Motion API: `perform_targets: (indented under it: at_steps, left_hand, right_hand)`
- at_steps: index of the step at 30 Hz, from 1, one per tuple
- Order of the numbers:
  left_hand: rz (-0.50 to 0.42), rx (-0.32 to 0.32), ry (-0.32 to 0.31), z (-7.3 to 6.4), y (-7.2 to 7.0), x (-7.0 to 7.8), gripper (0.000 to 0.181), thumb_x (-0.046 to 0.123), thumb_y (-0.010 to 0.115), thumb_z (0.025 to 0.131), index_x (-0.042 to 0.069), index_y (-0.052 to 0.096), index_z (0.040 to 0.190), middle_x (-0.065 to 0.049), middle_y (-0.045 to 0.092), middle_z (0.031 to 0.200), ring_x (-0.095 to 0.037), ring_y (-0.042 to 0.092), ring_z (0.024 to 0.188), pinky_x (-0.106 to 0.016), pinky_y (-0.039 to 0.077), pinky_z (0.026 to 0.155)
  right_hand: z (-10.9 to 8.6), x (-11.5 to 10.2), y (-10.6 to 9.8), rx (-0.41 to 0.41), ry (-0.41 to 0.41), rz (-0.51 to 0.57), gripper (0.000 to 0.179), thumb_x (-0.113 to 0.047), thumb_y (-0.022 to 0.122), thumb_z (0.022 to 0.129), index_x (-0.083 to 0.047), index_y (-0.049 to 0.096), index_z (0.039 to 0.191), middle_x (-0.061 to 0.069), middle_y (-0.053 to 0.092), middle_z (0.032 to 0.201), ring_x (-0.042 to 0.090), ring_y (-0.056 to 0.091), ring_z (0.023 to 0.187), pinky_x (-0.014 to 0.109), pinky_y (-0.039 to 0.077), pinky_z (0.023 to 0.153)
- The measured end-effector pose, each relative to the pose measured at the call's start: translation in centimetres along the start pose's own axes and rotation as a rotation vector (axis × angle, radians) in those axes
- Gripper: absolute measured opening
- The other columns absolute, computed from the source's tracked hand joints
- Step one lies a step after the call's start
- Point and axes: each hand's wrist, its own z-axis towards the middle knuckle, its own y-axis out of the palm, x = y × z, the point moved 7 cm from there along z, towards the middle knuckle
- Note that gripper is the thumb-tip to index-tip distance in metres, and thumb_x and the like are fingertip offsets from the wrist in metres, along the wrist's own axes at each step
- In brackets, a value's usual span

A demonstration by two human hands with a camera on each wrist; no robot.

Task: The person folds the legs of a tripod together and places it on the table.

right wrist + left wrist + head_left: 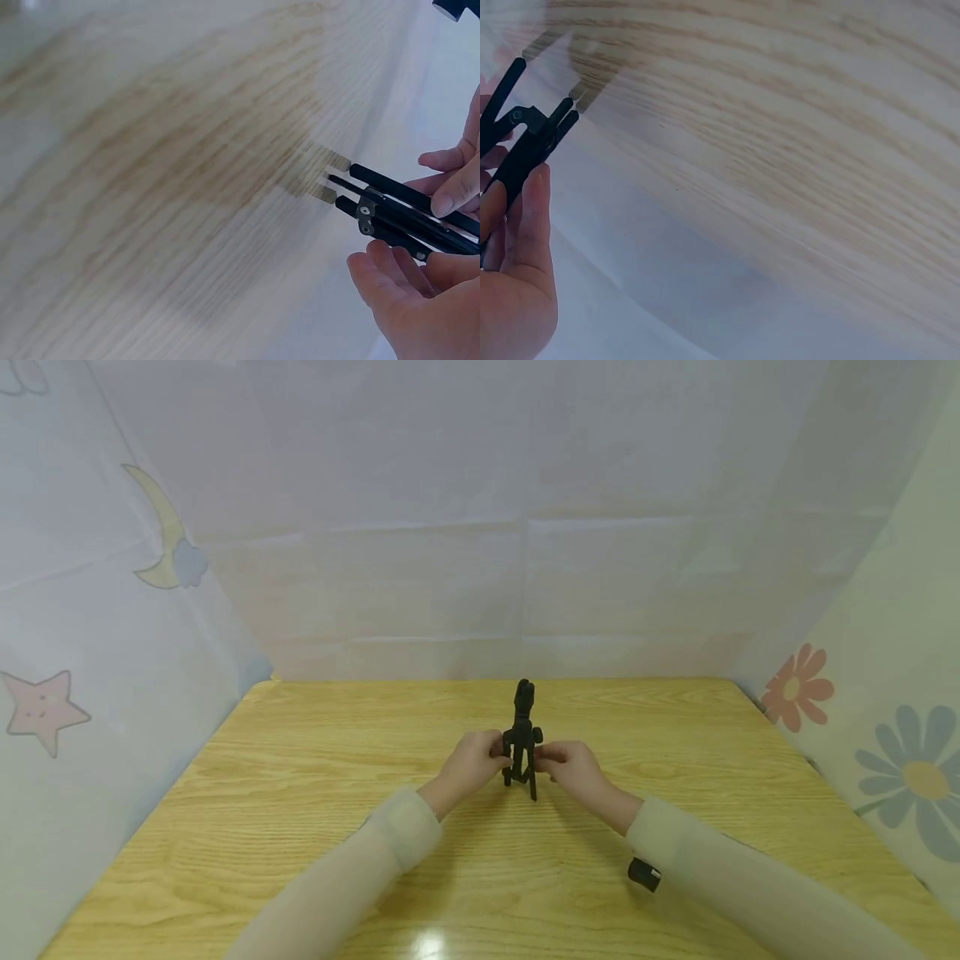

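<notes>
A small black tripod [522, 735] stands upright on the wooden table, its legs slightly spread and a clamp-like head on top. On its left side my left hand [471, 762] pinches one leg between thumb and fingers; the left wrist view shows this grip on the tripod [526, 150] closely. My right hand [577, 770] is at the opposite side, its thumb and fingers around the right leg. Seen in the right wrist view, the right hand [424, 300] has its thumb against the tripod [397, 214], partly hidden there. Leg tips meet the table.
The wooden table [315, 752] reaches back to a pale cloth backdrop [420, 585]. Cloths printed with a moon, star and flowers hang at both sides. A small black object [644, 874] with a pale mark lies beside the right sleeve [720, 868].
</notes>
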Motion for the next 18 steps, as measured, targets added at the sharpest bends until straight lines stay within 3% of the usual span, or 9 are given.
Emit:
perform_targets:
  at_steps: [5, 12, 18]
  left_hand:
    - [-0.015, 0.035, -0.017, -0.24, 0.10, 0.09, 0.007, 0.000, 0.070, 0.087, 0.001, 0.064, 0.083, -0.004, 0.065, 0.076, -0.011, 0.052, 0.065, -0.025, 0.046, 0.059]
    - [-0.021, 0.082, -0.065, -0.62, 0.28, 0.40, 0.008, 0.000, 0.069, 0.088, 0.001, 0.063, 0.082, -0.005, 0.065, 0.075, -0.011, 0.055, 0.065, -0.025, 0.048, 0.058]
    - [-0.026, 0.098, -0.046, -0.78, 0.45, 0.59, 0.007, 0.001, 0.071, 0.087, 0.000, 0.065, 0.083, -0.006, 0.066, 0.076, -0.012, 0.058, 0.067, -0.025, 0.050, 0.059]
  right_hand:
    - [-0.65, -0.30, -0.22, -0.017, -0.002, -0.013, 0.023, 0.001, 0.055, 0.096, 0.014, 0.064, 0.113, 0.024, 0.068, 0.107, 0.034, 0.065, 0.099, 0.037, 0.055, 0.075]
    - [-1.04, -0.24, -0.29, -0.015, -0.036, -0.049, 0.020, 0.001, 0.060, 0.093, 0.012, 0.066, 0.109, 0.022, 0.069, 0.105, 0.035, 0.065, 0.099, 0.045, 0.053, 0.084]
    - [-1.07, -0.35, -0.36, 0.013, -0.059, -0.067, 0.017, 0.000, 0.062, 0.093, 0.012, 0.068, 0.104, 0.021, 0.069, 0.101, 0.032, 0.067, 0.093, 0.042, 0.055, 0.080]
